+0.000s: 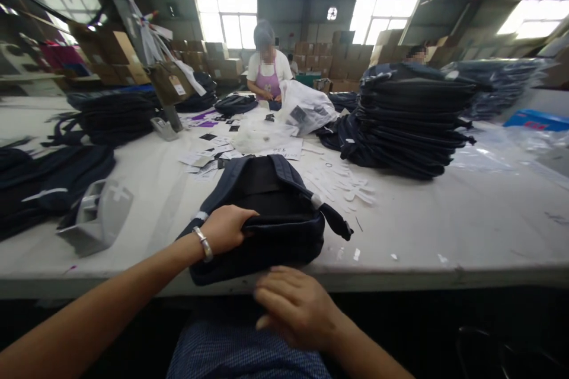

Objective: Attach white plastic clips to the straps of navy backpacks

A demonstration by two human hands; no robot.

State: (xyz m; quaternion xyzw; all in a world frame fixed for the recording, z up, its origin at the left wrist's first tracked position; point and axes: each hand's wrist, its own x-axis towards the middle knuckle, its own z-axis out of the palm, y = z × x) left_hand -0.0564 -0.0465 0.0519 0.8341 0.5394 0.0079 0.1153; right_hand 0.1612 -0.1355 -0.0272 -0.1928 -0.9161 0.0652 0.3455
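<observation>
A dark navy backpack (284, 237) lies at the table's front edge, its black padded back and two shoulder straps facing up. My left hand (229, 228) is closed on the backpack's near left edge, thumb on top and fingers hidden beneath the fabric. A silver bracelet circles that wrist. Just off the table edge, below the bag, is my right hand (296, 305), apart from it. Its fingers are curled and slightly blurred; whether anything is in them I cannot make out. One strap end with a black buckle (342, 228) sticks out to the right.
Paper tags (208, 157) and white strips (347, 183) are scattered behind the backpack. A tall stack of dark bags (409, 118) stands at the right, more bags (57, 177) and a grey holder (95, 219) at the left. Across the table works a person in a purple apron (268, 77).
</observation>
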